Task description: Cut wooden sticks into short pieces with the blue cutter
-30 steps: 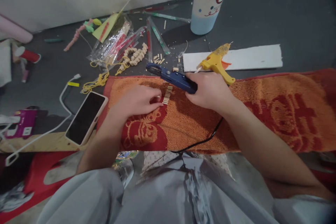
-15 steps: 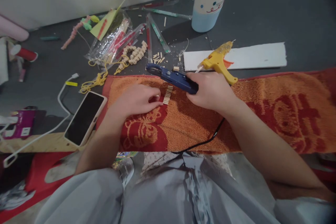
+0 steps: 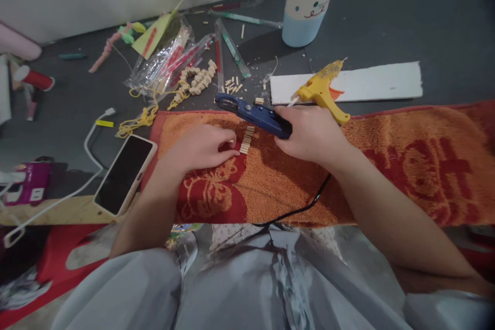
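My right hand (image 3: 311,131) is closed around a pair of blue pliers (image 3: 257,116), whose dark jaw end points left over the towel. Below the jaws, a short slanting row of small cut wooden sticks (image 3: 246,140) lies side by side on the orange and red towel (image 3: 286,170). My left hand (image 3: 204,147) rests at the left of this row, thumb and curled index finger apart, the thumb tip close to its lower end. Whether they touch I cannot tell. Just beyond my right hand, a yellow glue gun (image 3: 319,87) lies partly on a white strip (image 3: 379,82).
Loose stick pieces (image 3: 234,85), a beaded stick chain (image 3: 197,80) and plastic packets (image 3: 166,62) lie behind the towel. A phone (image 3: 126,175) and white cable (image 3: 87,139) are at left. A tall cup (image 3: 303,20) stands at the back. A black cord (image 3: 309,206) crosses the towel.
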Demonstrator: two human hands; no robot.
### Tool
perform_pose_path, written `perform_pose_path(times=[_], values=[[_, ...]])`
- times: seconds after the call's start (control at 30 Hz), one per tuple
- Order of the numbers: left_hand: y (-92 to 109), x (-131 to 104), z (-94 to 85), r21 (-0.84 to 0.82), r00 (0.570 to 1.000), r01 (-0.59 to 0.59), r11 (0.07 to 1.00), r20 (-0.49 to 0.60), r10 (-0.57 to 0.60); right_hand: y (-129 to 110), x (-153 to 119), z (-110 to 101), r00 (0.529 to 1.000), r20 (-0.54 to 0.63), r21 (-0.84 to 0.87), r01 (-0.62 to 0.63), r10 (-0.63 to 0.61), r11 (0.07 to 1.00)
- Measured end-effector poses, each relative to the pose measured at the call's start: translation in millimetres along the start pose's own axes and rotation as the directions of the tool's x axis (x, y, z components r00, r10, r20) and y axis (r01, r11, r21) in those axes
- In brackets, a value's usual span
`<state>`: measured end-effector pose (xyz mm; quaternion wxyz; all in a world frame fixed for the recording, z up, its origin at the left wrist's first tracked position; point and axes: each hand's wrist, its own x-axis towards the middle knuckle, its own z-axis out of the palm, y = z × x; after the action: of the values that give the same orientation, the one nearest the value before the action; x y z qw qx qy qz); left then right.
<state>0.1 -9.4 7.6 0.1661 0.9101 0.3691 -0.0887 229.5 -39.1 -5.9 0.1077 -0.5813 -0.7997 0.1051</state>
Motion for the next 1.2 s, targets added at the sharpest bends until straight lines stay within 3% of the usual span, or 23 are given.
perform_pose_path(times=[0.43,0.77,1.2], values=[[-0.1,-0.1,0.0,0.02,1.0,0.022,1.0,-0.019,-0.021,1.4,-0.4,1.6,1.0,-0.002,-0.015,-0.017,0.017,1.0],[-6.0,1.7,9.0,0.122,0.981,0.12,0.985,-0.166,-0.099,5.6,1.0,3.5,0.999,0.03,-0.043,-0.042,0.043,0.998],[-2.7,1.9,7.2,0.118,0.988,0.11,0.987,-0.117,-0.096,10.1,2.6,1.9,0.998,0.056,-0.046,-0.026,0.029,0.999]])
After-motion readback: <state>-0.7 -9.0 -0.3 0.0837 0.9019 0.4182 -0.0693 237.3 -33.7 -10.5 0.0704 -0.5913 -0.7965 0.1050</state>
